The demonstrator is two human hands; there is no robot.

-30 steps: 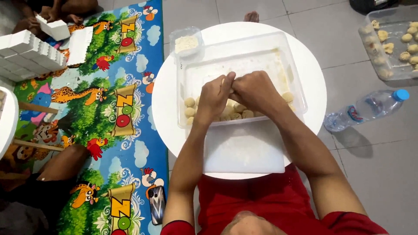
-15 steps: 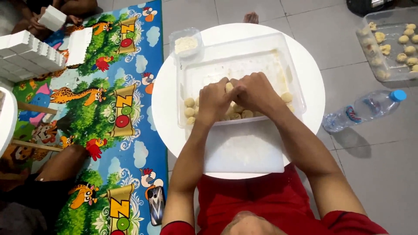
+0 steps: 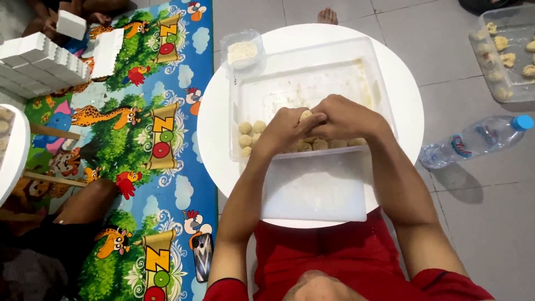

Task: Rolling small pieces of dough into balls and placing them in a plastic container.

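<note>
I'm shaping a dough ball (image 3: 305,115), pinched between both hands' fingers (image 3: 312,118) over the tray (image 3: 312,72); next, I judge, it needs a gentle set-down beside the row (image 3: 252,134).

1. Dough piece (image 3: 305,115): mostly covered between left hand (image 3: 284,129) and right hand (image 3: 344,117); shape unclear.
2. Dough balls (image 3: 320,144) along the tray's near edge: row partly hidden beneath both hands.
3. Second tray (image 3: 504,53): cut off at picture's right edge.
4. Small tub (image 3: 243,51) at the table's far-left rim: contents too indistinct to identify.
</note>
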